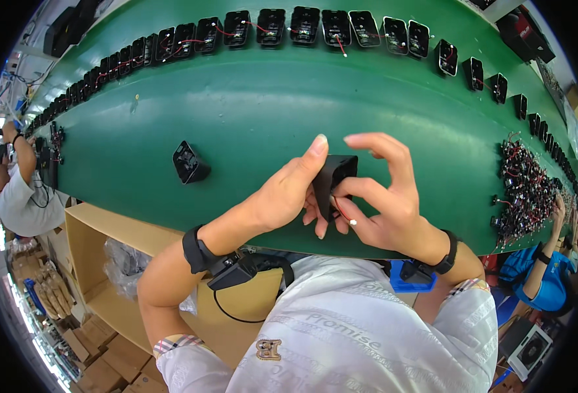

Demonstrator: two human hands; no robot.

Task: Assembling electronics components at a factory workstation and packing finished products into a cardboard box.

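Black housing (328, 178) is sitting in the left hand (295, 178), thumb and fingers clamping it over the green bench (256, 124), right hand (390, 204) pinching a red wire (343, 211) at its opening, second shell (191, 165) lying off left.

Lettering (344, 330) across white shirt (380, 295)

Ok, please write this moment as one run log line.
left hand: holds black housing | right hand: at same housing, beside red wire | green table: another housing
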